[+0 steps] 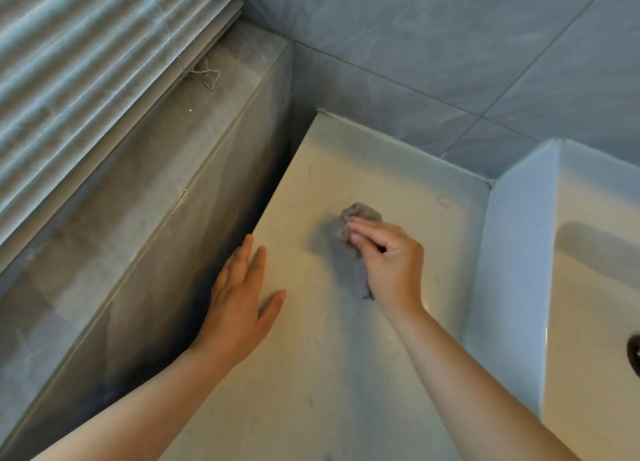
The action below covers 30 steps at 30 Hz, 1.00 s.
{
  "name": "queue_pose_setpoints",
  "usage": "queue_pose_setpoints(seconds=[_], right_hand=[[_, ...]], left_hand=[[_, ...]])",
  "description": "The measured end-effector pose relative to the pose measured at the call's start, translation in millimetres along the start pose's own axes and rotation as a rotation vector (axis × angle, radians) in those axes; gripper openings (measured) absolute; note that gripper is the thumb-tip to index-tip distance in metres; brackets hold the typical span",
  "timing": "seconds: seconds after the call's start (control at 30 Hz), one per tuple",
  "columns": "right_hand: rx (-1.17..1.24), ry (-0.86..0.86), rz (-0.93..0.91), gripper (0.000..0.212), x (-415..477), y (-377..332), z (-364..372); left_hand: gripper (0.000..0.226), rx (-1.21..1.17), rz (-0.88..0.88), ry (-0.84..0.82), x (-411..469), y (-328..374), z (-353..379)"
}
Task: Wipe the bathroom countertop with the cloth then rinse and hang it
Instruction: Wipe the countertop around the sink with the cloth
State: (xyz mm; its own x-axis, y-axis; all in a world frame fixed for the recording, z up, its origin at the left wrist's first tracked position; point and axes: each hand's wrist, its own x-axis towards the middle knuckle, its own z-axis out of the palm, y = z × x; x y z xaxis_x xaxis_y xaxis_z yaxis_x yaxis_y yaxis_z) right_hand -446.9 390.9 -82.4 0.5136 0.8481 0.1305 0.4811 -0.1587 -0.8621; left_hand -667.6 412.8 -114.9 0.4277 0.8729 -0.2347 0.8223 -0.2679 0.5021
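two bare hands were over the pale countertop (pixel 346 339). the right hand (pixel 391 263) had its fingers curled round a crumpled grey cloth (pixel 356 249), pressing it onto the countertop near the middle of the surface, well apart from the countertop's back corner. the left hand (pixel 239 308) lay flat with straight, spread fingers, holding nothing, at the countertop's left edge, fingertips reaching over the dark gap beside it. beyond that gap, left of the countertop, ran a grey tiled ledge (pixel 145 169) under slatted blinds (pixel 86 51). right of the countertop stood a white raised sink (pixel 588 252), its side wall touching the countertop
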Motion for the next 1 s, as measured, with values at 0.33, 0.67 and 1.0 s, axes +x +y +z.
queue_pose_setpoints(seconds=[0.33, 0.67, 1.0], right_hand=[[-0.158, 0.005, 0.059, 0.021, 13, 44, -20], [-0.139, -0.014, 0.048, 0.023, -65, 18, -15], [-0.207, 0.299, 0.229, 0.023, -12, 60, -66]], left_hand=[[0.075, -0.002, 0.01, -0.011, -3, 1, -2], [0.066, 0.142, 0.296, -0.014, -15, 3, 0], [0.067, 0.225, 0.382, -0.082, -18, 5, 11]])
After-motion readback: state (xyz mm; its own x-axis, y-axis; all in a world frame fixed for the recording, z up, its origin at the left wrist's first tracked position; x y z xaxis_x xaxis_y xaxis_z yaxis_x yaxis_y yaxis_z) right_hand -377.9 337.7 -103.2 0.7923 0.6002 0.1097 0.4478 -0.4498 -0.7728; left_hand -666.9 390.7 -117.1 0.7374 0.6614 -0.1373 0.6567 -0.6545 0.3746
